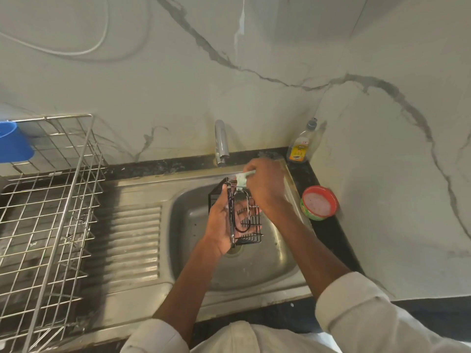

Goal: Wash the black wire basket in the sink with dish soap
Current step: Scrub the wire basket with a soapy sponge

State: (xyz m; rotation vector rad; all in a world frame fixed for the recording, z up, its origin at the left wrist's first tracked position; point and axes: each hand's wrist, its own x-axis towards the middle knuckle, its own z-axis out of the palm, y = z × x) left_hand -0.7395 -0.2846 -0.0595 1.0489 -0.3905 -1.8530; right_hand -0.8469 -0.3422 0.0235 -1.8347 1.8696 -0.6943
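Observation:
The black wire basket (248,226) is held over the steel sink (254,266), tilted on its side. My left hand (221,225) grips its left edge from below, fingers curled round the frame. My right hand (265,186) holds a pale green scrubber (242,178) against the basket's far top corner. White foam shows on the wires there. A dish soap bottle (300,146) with yellow liquid stands on the counter at the sink's back right corner.
A chrome tap (221,143) rises behind the basin. A red-rimmed tub (319,202) of whitish soap sits right of the sink. A steel wire dish rack (51,200) fills the left counter, with a blue cup (12,145) on it. The ribbed drainboard (132,240) lies between.

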